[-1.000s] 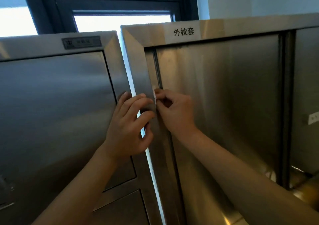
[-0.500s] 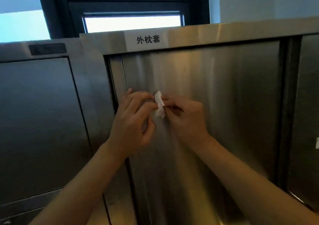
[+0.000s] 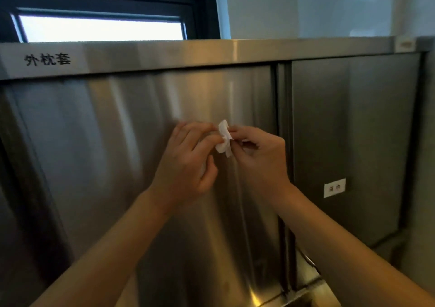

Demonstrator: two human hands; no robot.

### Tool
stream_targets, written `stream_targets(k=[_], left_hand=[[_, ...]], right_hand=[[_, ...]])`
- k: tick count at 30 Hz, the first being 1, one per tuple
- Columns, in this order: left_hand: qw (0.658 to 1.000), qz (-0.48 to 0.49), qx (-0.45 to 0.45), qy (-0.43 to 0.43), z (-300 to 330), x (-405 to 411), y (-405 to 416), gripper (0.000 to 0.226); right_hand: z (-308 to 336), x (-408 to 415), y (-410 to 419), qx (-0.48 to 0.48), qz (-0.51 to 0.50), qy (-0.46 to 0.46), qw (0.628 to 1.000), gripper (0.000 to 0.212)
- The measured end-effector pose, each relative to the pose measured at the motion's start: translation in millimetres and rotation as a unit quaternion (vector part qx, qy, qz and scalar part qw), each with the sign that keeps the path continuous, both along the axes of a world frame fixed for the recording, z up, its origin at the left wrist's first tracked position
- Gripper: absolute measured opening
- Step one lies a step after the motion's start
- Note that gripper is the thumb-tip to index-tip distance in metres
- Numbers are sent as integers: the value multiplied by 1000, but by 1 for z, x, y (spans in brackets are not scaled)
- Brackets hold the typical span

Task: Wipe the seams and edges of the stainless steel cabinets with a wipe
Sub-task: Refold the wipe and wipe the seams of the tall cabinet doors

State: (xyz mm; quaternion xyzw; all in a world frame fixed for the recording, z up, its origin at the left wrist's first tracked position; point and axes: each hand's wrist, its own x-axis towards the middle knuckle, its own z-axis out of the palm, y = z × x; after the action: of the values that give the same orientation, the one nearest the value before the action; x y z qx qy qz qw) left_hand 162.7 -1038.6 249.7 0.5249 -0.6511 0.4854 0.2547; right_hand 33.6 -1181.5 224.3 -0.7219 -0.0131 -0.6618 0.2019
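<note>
A small white wipe [image 3: 224, 139] is folded up between both hands, in front of the left sliding door [image 3: 117, 165] of a stainless steel cabinet. My left hand [image 3: 188, 163] pinches its left side with curled fingers. My right hand [image 3: 259, 158] pinches its right side between thumb and fingertips. The vertical seam [image 3: 282, 142] where the left door meets the right door [image 3: 353, 142] runs just right of my right hand. The cabinet's top rail [image 3: 211, 52] carries a white label with black characters [image 3: 47, 59].
A small white label [image 3: 334, 187] is stuck on the right door. A dark-framed window [image 3: 101, 27] and a pale wall [image 3: 329, 5] rise behind the cabinet. The bottom track [image 3: 306, 290] shows at lower right. A dark gap edges the cabinet on the left.
The view has swung right along the cabinet, from the left frame seam toward the middle seam. Both hands came off the left edge and now hold the wipe out between them.
</note>
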Motion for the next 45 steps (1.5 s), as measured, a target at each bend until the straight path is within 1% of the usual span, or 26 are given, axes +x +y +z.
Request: stream_targets(k=[6,12,15,19,21,23,25,27,35,40,45], left_hand=[[998,-53,23,-3,7,-34,-58,42],[995,-91,36,-18,18,-42,-98,43],[995,-84,45,-24,25,-28,-117,42],[994,-64,76,-35,28,-14,-145,43],[993,-46,104,-28,23,-7,-155,50],[992,-8,122,-33,15,1,-160,58],[989,36,122,-74,6,7,-163,64],[987,58,115,-98,3,9,-166,68],[986,79,82,-118,0,11,-173,64],[988,80,71,-109,-3,12,-177,63],[988,82,66,-109,-4,13,-181,62]], right_hand=[[1,-59,-44,18,-75,-8,997,19],[8,-85,-60,28,-157,-23,987,19],[15,-94,-61,25,-203,4,979,22],[24,-104,-65,39,-233,2,972,22],[24,-104,-64,42,-243,2,969,21],[23,-100,-63,34,-254,9,967,21],[24,-94,-65,19,-266,17,964,21],[30,-88,-70,15,-272,20,962,20],[72,-61,-109,5,-291,19,956,16],[107,-38,-136,29,-273,1,962,7],[131,-16,-151,42,-253,-30,966,8]])
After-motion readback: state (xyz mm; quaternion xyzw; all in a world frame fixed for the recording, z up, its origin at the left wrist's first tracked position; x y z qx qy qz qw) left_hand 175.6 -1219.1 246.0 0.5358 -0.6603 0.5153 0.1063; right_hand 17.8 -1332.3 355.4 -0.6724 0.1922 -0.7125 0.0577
